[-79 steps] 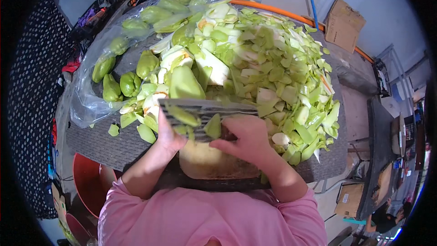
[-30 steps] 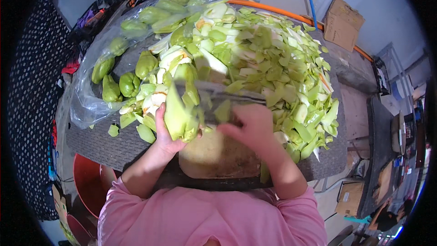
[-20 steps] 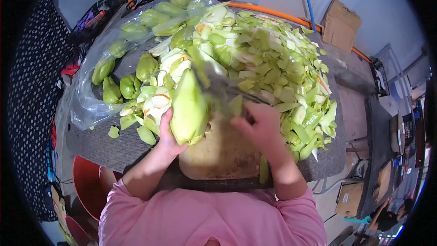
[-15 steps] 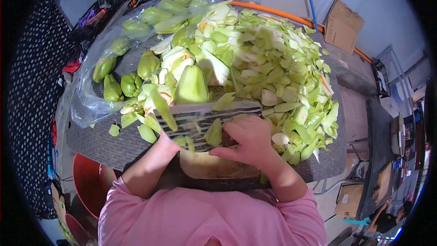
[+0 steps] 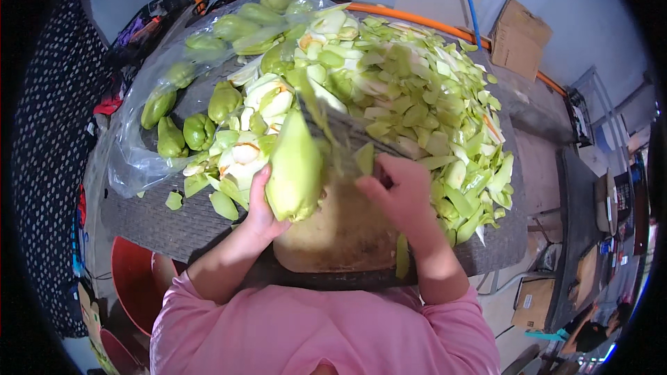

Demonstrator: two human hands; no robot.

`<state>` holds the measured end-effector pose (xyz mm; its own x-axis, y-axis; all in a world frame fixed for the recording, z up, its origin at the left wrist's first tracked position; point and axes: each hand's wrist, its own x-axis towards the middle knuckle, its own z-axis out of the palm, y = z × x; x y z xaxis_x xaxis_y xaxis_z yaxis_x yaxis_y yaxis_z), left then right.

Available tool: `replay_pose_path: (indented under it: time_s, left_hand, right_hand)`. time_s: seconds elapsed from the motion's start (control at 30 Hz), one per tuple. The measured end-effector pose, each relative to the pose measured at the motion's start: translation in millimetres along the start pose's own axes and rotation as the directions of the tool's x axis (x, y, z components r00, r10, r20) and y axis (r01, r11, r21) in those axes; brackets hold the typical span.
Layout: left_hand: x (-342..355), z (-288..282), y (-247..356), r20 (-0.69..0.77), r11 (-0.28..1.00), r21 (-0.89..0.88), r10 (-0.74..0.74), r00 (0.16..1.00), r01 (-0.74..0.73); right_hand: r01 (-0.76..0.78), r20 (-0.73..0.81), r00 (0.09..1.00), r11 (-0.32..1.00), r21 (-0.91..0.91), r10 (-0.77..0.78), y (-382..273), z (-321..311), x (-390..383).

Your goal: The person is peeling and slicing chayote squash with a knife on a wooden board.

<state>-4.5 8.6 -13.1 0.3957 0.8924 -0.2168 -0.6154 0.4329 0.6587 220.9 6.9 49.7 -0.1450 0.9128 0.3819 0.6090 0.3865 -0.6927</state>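
My left hand (image 5: 257, 212) is closed round the lower side of a partly peeled pale green chayote (image 5: 295, 170), held tilted with its narrow end away from me. In my right hand (image 5: 405, 191) is a wide-bladed knife (image 5: 351, 128), its blade smeared by motion just right of the chayote; the handle is hidden in my fist. A strip of peel (image 5: 364, 158) sits by the blade near my fingers. Below both hands lies a worn wooden cutting board (image 5: 337, 236) at the table's near edge.
Peelings (image 5: 424, 104) are heaped across the table's right half. Whole chayotes (image 5: 199, 130) lie at the left, some inside a clear plastic bag (image 5: 128, 160). A red bucket (image 5: 135, 278) stands below the table's left edge. An orange pipe (image 5: 410, 19) runs behind.
The knife's broad blade has swung up and away from in front of the chayote, uncovering it and my left hand. My right hand has shifted slightly right.
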Motion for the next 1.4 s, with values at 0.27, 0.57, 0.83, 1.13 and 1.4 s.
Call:
replay_pose_path:
  time_s: [0.27,0.57,0.83,1.13,1.4]
  left_hand:
    - [17.6,-29.1,0.5,-0.051,0.906,-0.421,0.022,0.998,-0.042]
    - [12.2,-21.8,0.8,-0.056,0.929,-0.371,-0.014,0.998,-0.008]
    - [9.2,-13.9,2.9,0.087,0.981,-0.184,0.082,0.993,-0.065]
    - [17.8,-32.7,-5.7,-0.116,0.94,-0.335,0.019,0.993,-0.058]
    - [6.3,-11.7,1.8,0.103,0.981,-0.193,0.01,0.995,0.01]
  right_hand:
    - [0.322,0.149,0.938,0.946,-0.03,-0.314,-7.2,25.9,-9.2]
    - [0.323,0.179,0.936,0.942,-0.095,-0.303,-3.3,31.1,-8.7]
    - [-0.194,-0.092,0.98,0.949,-0.25,0.176,31.8,15.2,15.1]
    - [0.25,0.074,0.966,0.968,-0.018,-0.248,-3.9,20.5,-9.1]
    - [0.026,0.083,0.996,0.985,-0.172,-0.011,5.9,26.6,-0.3]
